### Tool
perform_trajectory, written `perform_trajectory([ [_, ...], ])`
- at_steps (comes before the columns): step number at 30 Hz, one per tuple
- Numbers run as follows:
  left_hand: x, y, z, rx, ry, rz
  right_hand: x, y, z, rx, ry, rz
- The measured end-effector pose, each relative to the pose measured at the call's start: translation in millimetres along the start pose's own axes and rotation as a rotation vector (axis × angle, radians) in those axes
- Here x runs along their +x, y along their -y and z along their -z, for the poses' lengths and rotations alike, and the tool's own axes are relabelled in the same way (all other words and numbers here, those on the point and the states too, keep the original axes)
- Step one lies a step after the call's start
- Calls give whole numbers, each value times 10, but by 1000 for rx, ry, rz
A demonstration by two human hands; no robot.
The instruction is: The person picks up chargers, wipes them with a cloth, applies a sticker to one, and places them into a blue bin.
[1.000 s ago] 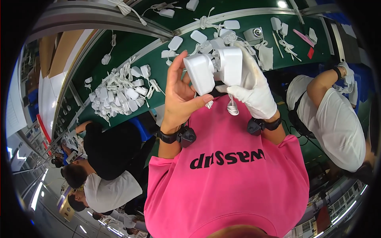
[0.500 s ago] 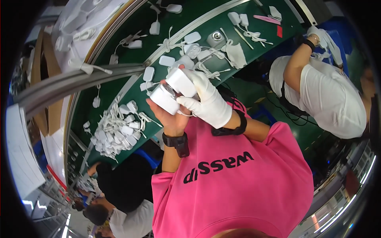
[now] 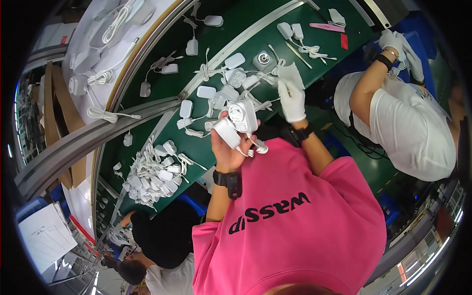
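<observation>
Two white power adapters [image 3: 244, 116] rest in my bare left hand [image 3: 226, 156], its fingers wrapped round them from below. One shows its round face with prongs area and small print; its bundled white cord [image 3: 259, 146] hangs by my wrist side. My right hand [image 3: 293, 104], in a white glove, is reached out to the right, its fingers closed on the lower edge of a white cloth [image 3: 291, 73] on the green table. The fingertips are partly hidden against the cloth. More white adapters [image 3: 227, 93] with cords lie just beyond my left hand.
A heap of white adapters [image 3: 152, 179] lies at the left on the green table [image 3: 275, 37]. A metal rail [image 3: 132, 108] crosses above it. Near the cloth stand a square container [image 3: 264, 60] and a thin stick [image 3: 298, 55]. A gloved co-worker [image 3: 393, 103] sits at right.
My right hand has let go of the adapter and moved right to the cloth. Both adapters are now in my left hand, turned so that a round face and cords show.
</observation>
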State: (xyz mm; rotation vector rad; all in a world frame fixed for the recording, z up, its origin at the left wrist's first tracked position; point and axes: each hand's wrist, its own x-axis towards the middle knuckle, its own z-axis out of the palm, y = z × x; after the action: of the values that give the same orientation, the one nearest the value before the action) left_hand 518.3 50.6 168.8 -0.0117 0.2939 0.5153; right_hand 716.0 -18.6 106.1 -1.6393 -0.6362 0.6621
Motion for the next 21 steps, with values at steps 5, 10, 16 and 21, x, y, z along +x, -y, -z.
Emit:
perform_trajectory([
  [5, 14, 0, -92, -104, 124, 66, 230, -873, 189, -1242, -266, 58],
  [10, 1, -97, -221, -109, 177, 30, 139, -1012, 420, -743, -480, 74],
  [16, -144, -150, -393, 23, 90, -43, -353, 1351, 16, 95, -177, -108],
  [21, -198, -132, -654, 292, -162, -254, -239, 1741, -304, -378, 328, 921],
])
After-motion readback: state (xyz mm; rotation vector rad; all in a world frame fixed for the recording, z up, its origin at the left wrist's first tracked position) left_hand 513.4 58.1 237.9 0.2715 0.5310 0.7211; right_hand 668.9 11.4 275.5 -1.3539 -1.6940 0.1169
